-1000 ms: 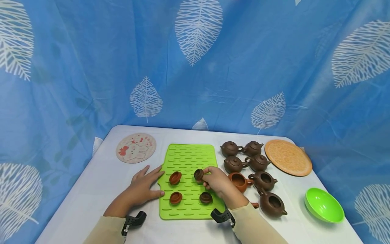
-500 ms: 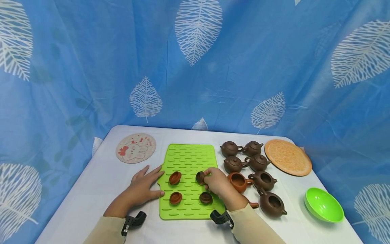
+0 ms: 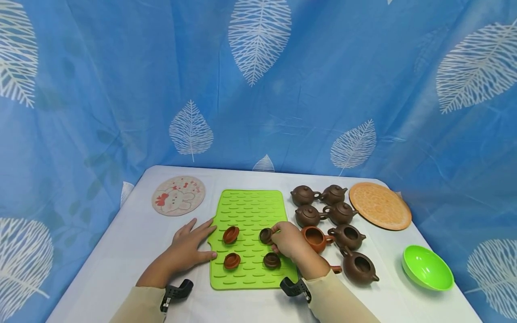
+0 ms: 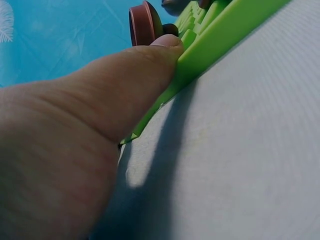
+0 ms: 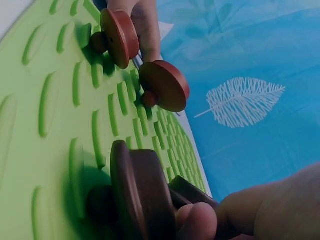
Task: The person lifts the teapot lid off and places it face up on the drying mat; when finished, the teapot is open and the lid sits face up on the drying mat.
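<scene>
The right hand [image 3: 288, 240] pinches a dark lid [image 3: 265, 236] over a green mat [image 3: 250, 206] on a table [image 3: 117, 269]; the left hand [image 3: 187, 246], fingers spread, touches the mat's left edge; another dark lid [image 3: 272, 260] and two reddish lids [image 3: 231, 234] lie knob-down nearby; teapots [image 3: 308, 216] stand rightward.

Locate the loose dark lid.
In the head view, the loose dark lid lies on the near right part of the green mat, beside the right hand.

Plain beige sleeves [image 3: 137, 307], black curved wrist mounts [image 3: 179, 290]
</scene>
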`<action>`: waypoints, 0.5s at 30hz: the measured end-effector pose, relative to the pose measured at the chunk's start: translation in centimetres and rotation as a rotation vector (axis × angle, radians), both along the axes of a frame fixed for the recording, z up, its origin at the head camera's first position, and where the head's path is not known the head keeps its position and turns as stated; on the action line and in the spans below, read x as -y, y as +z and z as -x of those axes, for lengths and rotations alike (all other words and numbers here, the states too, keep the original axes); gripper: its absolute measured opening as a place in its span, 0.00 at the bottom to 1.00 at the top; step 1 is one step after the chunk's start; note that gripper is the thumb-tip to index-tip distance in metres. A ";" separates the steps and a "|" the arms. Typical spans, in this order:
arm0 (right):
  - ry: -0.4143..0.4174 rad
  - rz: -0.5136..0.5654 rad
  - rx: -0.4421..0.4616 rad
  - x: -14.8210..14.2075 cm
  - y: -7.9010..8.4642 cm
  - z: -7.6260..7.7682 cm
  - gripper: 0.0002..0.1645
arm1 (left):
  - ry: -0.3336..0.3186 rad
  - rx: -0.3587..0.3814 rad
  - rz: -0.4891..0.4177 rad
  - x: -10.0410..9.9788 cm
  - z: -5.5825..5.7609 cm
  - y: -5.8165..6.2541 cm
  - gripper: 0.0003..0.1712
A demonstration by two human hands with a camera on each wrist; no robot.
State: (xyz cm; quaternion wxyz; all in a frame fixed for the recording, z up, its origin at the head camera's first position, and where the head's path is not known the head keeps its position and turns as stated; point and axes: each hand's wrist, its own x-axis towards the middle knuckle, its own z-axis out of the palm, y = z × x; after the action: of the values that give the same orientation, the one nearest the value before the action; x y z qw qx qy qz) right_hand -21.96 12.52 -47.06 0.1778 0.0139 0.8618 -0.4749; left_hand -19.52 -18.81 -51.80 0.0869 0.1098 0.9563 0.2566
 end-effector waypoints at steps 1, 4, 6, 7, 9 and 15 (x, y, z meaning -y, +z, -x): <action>0.002 -0.006 -0.001 -0.1 0.0 0.0 0.11 | 0.000 0.002 -0.001 0.0 0.0 0.0 0.53; 0.004 -0.020 0.003 -0.2 0.1 -0.1 0.10 | 0.001 0.007 0.001 -0.1 -0.1 0.0 0.53; 0.008 -0.021 0.000 -0.3 0.1 -0.2 0.10 | 0.001 0.010 0.002 -0.1 -0.1 0.0 0.53; 0.010 -0.024 -0.001 -0.3 0.1 -0.3 0.09 | 0.001 0.010 0.001 -0.1 -0.1 0.0 0.53; 0.011 -0.035 -0.004 -0.4 0.2 -0.3 0.11 | 0.000 0.009 0.001 -0.1 -0.1 0.1 0.53; 0.005 -0.046 -0.055 -1.1 0.9 -0.6 0.17 | -0.001 -0.001 0.003 -0.2 -0.2 0.4 0.53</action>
State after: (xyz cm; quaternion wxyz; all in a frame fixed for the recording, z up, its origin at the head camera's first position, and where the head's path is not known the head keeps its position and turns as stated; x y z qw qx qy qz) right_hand -21.33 13.65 -46.17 0.1545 0.0028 0.8771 -0.4548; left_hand -19.35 -18.64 -51.40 0.0869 0.1102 0.9567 0.2552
